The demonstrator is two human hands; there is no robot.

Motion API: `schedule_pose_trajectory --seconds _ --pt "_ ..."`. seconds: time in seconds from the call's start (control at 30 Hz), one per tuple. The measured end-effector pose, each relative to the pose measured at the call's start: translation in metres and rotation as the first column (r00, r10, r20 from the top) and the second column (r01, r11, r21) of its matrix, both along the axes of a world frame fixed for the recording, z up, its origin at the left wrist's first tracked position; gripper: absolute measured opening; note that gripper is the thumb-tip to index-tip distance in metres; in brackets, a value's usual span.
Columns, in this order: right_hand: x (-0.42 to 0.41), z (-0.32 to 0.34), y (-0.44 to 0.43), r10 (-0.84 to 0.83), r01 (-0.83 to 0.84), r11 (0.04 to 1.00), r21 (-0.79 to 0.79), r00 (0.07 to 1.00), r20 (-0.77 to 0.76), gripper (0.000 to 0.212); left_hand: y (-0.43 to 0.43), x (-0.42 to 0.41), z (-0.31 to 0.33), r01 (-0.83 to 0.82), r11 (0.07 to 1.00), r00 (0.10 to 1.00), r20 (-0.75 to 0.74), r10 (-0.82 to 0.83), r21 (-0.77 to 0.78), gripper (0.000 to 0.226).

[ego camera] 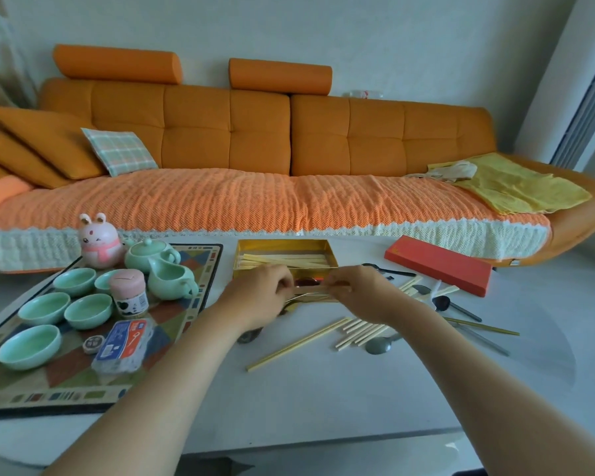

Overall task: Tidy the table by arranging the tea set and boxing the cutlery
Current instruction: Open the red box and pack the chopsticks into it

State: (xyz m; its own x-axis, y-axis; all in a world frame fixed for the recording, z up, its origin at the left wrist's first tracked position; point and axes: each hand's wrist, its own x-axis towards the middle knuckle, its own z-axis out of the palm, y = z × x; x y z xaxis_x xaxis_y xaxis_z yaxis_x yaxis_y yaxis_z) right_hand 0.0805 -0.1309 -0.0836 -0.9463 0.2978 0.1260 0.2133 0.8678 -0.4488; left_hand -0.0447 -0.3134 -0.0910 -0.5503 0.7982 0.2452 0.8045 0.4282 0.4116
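Gold box, centre: part-filled. Left grip and right grip both pinch chopsticks over it. Loose cutlery (right of centre) not yet boxed; tea set grouped left.

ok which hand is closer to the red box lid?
Right. Both hands pinch a chopstick bundle; the right hand sits left of the red box lid, the left hand farther left, beyond the bundle.

Both bare forearms stretch forward; left hand and right hand, close together, pinch chopsticks between curled fingers.
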Motion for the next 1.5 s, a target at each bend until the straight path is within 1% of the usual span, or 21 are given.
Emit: schedule_pose_trajectory --seconds 0.1,0.2,0.27,0.33,0.37,0.5,0.57,0.67,0.73,0.8,0.87,0.93,0.97,1.03,1.1,1.17,1.23,1.27,1.33,1.43,1.5 --pt "-0.011 -0.001 0.002 -0.018 0.031 0.997 0.075 0.985 -0.170 0.028 -0.006 -0.020 0.002 -0.105 0.990 0.993 -0.053 0.110 0.089 0.008" --pt "-0.027 0.000 0.002 -0.033 0.053 0.995 0.079 0.971 -0.238 0.029 -0.006 -0.033 0.001 -0.172 0.971 0.968 -0.155 0.198 0.167 0.008" --pt "-0.043 -0.002 0.002 -0.083 0.109 0.990 0.084 0.960 -0.268 0.030 -0.005 -0.040 -0.004 -0.194 0.963 0.938 -0.252 0.238 0.189 0.014" --pt "-0.058 -0.007 0.004 -0.151 0.189 0.976 0.109 0.946 -0.286 0.033 -0.004 -0.048 -0.010 -0.201 0.967 0.916 -0.320 0.242 0.156 0.028" --pt "-0.064 -0.011 0.006 -0.175 0.222 0.964 0.146 0.944 -0.280 0.036 -0.004 -0.051 -0.013 -0.192 0.974 0.920 -0.323 0.223 0.124 0.035" --pt "-0.083 -0.022 0.007 -0.239 0.285 0.910 0.301 0.954 -0.179 0.042 0.002 -0.058 -0.025 -0.122 0.992 0.956 -0.271 0.108 -0.032 0.047" --pt "-0.090 -0.025 0.005 -0.268 0.296 0.900 0.321 0.955 -0.127 0.046 0.005 -0.062 -0.031 -0.097 0.990 0.965 -0.253 0.069 -0.103 0.049" --pt "-0.099 -0.027 0.007 -0.284 0.297 0.901 0.317 0.955 -0.090 0.047 0.008 -0.070 -0.035 -0.074 0.987 0.984 -0.173 0.048 -0.146 0.051" --pt "-0.101 -0.026 0.006 -0.255 0.270 0.917 0.294 0.963 -0.090 0.047 0.011 -0.074 -0.036 -0.076 0.983 0.987 -0.156 0.049 -0.169 0.053" --pt "-0.100 -0.024 0.002 -0.182 0.195 0.960 0.199 0.980 -0.082 0.045 0.014 -0.075 -0.035 -0.082 0.980 0.988 -0.143 0.056 -0.180 0.052" --pt "-0.097 -0.024 -0.003 -0.101 0.100 0.988 0.116 0.995 0.003 0.039 0.016 -0.075 -0.033 -0.088 0.978 0.990 -0.127 0.064 -0.187 0.049" --pt "-0.094 -0.025 -0.004 -0.056 0.046 0.993 0.106 0.994 0.089 0.032 0.018 -0.074 -0.032 -0.098 0.977 0.987 -0.143 0.071 -0.188 0.048" --pt "-0.091 -0.025 -0.005 -0.047 0.036 0.994 0.106 0.994 0.099 0.031 0.018 -0.073 -0.032 -0.104 0.977 0.983 -0.167 0.073 -0.185 0.048" --pt "-0.087 -0.024 -0.005 -0.037 0.032 0.995 0.092 0.998 0.053 0.035 0.019 -0.069 -0.031 -0.109 0.980 0.971 -0.228 0.070 -0.166 0.049" --pt "-0.082 -0.022 -0.003 -0.041 0.051 0.986 0.156 0.997 -0.066 0.040 0.021 -0.062 -0.027 -0.098 0.989 0.958 -0.279 0.064 -0.108 0.047" --pt "-0.075 -0.018 0.000 -0.006 0.049 0.970 0.240 0.984 -0.177 0.039 0.024 -0.053 -0.022 -0.059 0.998 0.950 -0.310 0.044 -0.038 0.039" --pt "-0.064 -0.011 -0.001 0.021 0.030 0.968 0.251 0.980 -0.199 0.036 0.027 -0.040 -0.016 0.012 1.000 0.956 -0.292 -0.008 0.011 0.026" --pt "-0.056 -0.007 -0.003 0.019 0.020 0.974 0.226 0.986 -0.168 0.036 0.027 -0.032 -0.014 0.047 0.998 0.967 -0.252 -0.038 0.030 0.017" --pt "-0.037 0.000 -0.007 0.007 0.001 0.981 0.193 0.999 -0.043 0.037 0.029 -0.017 -0.011 0.092 0.995 0.983 -0.162 -0.086 0.030 0.005" --pt "-0.010 0.001 -0.010 -0.033 0.002 0.979 0.205 0.989 0.145 0.040 0.032 0.006 -0.010 0.114 0.992 0.991 -0.072 -0.117 -0.048 0.007" --pt "0.005 -0.001 -0.012 -0.054 0.019 0.982 0.188 0.981 0.187 0.039 0.033 0.020 -0.010 0.135 0.984 0.990 -0.018 -0.137 -0.113 0.011"
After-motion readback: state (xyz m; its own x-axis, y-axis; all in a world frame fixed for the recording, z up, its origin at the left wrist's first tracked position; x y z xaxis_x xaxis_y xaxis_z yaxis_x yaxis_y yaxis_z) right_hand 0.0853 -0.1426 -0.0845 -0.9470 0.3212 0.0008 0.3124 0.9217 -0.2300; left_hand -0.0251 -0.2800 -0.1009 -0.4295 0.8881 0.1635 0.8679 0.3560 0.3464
